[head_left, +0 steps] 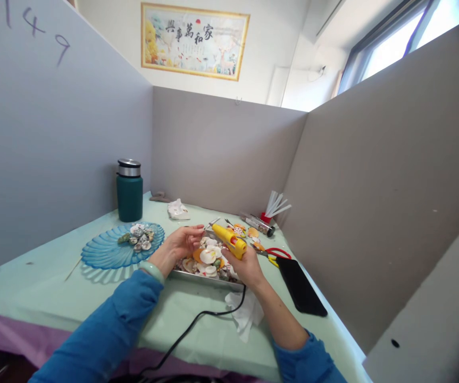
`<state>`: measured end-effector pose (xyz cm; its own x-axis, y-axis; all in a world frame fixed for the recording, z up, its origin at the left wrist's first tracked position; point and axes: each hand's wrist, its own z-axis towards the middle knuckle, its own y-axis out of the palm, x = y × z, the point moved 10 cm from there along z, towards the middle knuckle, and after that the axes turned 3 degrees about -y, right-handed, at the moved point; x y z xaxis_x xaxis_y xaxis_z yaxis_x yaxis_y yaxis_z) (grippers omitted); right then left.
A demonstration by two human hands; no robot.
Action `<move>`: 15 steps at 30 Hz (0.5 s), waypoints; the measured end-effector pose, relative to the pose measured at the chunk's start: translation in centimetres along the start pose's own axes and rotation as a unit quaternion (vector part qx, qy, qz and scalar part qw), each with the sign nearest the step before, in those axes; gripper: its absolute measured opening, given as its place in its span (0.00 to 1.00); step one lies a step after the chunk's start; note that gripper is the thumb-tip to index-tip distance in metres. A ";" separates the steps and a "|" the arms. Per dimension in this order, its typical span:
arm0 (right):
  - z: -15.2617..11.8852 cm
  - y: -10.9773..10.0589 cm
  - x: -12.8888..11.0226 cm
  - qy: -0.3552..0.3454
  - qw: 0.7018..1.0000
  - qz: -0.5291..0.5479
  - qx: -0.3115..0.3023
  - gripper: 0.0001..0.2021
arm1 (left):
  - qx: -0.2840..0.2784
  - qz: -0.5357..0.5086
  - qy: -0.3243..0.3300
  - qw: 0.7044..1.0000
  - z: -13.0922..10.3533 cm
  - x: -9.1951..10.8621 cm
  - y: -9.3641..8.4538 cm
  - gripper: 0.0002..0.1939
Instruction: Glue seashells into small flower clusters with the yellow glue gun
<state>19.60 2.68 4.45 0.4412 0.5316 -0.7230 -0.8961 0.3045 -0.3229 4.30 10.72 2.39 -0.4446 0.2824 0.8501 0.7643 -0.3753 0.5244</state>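
- Gripping a yellow plastic glue gun (229,240), the right hand (248,268) is closed around its handle, at 4 o'clock of a shallow silver metal tray (207,279) (12 o'clock pointing away from the wearer).
- The glue gun is above the tray, its nozzle toward 10 o'clock, close to the left fingertips.
- The left hand (182,243), at 10 o'clock, has thumb and fingers drawn narrow; whether they pinch something small, I cannot tell.
- White, orange and brown shells (210,255) heap in the tray.
- A thin black cord (209,313) runs from below the right hand toward 7 o'clock, across a crumpled white tissue (250,319) at 5 o'clock.
- At 9 o'clock lies a clear blue scalloped plate (101,250) bearing a grey-white shell cluster (141,238); a teal bottle with a silver-and-black lid (130,198) stands at 10 o'clock.
- Red-and-yellow-handled scissors (271,251) lie at 3 o'clock, near a flat black rectangular slab (301,287) at 4 o'clock.
- Translucent white sticks (275,205) stand in a small red holder (266,217) at 1 o'clock.
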 end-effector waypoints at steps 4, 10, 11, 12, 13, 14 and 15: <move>-0.1 0.2 -0.3 0.000 1.000 0.011 -0.014 0.16 | -0.018 -0.060 -0.054 0.997 0.2 -1.1 0.1 0.15; -0.1 0.0 0.4 0.036 0.999 0.033 -0.004 0.18 | -0.011 -0.085 -0.059 0.995 0.4 -1.2 -0.2 0.15; -0.1 0.0 0.4 0.042 0.998 0.038 -0.006 0.18 | -0.010 -0.085 -0.058 0.995 0.4 -1.2 -0.2 0.15; -0.2 0.1 0.4 0.048 0.998 0.041 -0.009 0.18 | -0.008 -0.085 -0.059 0.995 0.4 -1.2 -0.3 0.15; -0.2 0.2 0.4 0.053 0.998 0.044 -0.013 0.18 | -0.008 -0.087 -0.061 0.994 0.4 -1.2 -0.3 0.15; -0.2 0.3 0.4 0.058 0.997 0.046 -0.018 0.18 | -0.009 -0.089 -0.063 0.994 0.3 -1.2 -0.2 0.15; -0.2 0.4 0.4 0.062 0.997 0.049 -0.021 0.18 | -0.012 -0.090 -0.066 0.994 0.3 -1.2 -0.2 0.14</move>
<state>19.45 2.83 3.91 0.3442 0.4555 -0.8210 -0.9371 0.2209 -0.2703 4.88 10.71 1.24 -0.5069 0.4595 0.7293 0.6660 -0.3284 0.6698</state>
